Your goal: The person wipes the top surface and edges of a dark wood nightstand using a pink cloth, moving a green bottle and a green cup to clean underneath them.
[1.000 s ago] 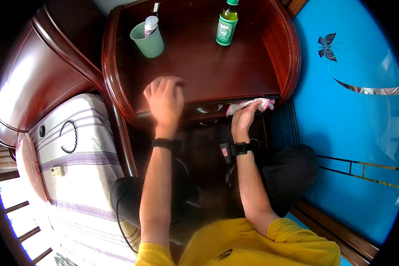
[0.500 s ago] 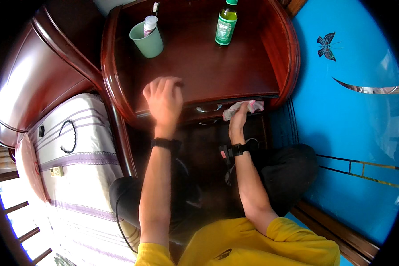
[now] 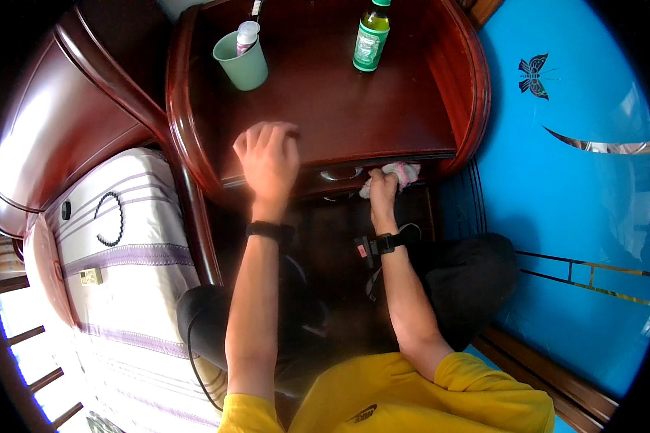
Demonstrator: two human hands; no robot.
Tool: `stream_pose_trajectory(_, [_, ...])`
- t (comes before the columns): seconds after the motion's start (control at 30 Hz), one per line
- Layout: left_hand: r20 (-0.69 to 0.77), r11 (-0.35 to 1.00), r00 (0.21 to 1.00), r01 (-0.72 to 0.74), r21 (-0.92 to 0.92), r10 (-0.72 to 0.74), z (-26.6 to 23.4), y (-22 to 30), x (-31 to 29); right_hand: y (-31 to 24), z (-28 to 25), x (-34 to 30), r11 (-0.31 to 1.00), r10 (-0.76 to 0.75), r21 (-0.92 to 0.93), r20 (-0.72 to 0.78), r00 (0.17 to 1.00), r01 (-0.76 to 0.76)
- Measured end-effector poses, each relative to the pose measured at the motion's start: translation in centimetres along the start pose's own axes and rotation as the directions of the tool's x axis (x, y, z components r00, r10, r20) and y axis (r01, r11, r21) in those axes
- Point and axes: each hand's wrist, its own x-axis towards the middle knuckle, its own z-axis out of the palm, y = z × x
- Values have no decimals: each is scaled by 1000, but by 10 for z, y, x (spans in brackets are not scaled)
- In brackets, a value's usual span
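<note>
My right hand [image 3: 383, 193] is closed on a crumpled white and pink cloth [image 3: 403, 173], pressed against the drawer front just below the top of a dark red wooden cabinet [image 3: 325, 123]. Beside that hand is a curved metal drawer handle [image 3: 341, 174]. My left hand [image 3: 269, 160] is over the front edge of the cabinet top, its fingers curled and its back toward me. A small dark patch shows by its fingertips; whether that is a thing or a shadow is unclear.
On the cabinet top stand a green cup [image 3: 243, 68] holding a toothbrush and tube, and a green-labelled bottle [image 3: 371, 40]. Left is a bed [image 3: 137, 216] with dark beads [image 3: 119, 209] and a small pale box [image 3: 91, 276]. A blue glossy panel [image 3: 578, 202] rises at right.
My right hand has shifted slightly left and up along the drawer front with the cloth, its fingers now more bunched. My left hand has stayed almost where it was.
</note>
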Motion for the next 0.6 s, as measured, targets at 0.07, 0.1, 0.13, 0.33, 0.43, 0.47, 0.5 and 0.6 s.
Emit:
stream_pose_trajectory(0.07, [-3,1000,1000,5,-10,-6,2,0,0,-1,15,-9,834,-552,-184,-242,798,521])
stream_pose_trajectory(0.1, [-6,1000,1000,11,-18,-11,2,0,-1,-2,20,-13,814,-573,-83,-278,771,575])
stream_pose_trajectory(0.13, [-5,1000,1000,12,-19,-12,2,1,-1,2,17,-11,814,-573,-85,-278,771,575])
stream_pose_trajectory(0.33, [1,1000,1000,6,-10,-6,1,4,2,24,-8,23,999,-32,-30,-133,991,28])
stream_pose_trajectory(0.43, [18,1000,1000,15,-15,-15,2,4,2,21,2,13,883,-469,-186,-291,834,431])
stream_pose_trajectory(0.47, [5,1000,1000,12,-24,-12,1,1,1,10,13,-1,791,-611,-292,-336,716,538])
stream_pose_trajectory(0.5, [-9,999,1000,9,-35,-9,-2,0,0,1,15,-11,822,-565,-271,-273,779,501])
stream_pose_trajectory(0.6, [-2,1000,1000,15,1,-15,-5,0,0,3,11,-7,870,-461,-291,-193,866,398])
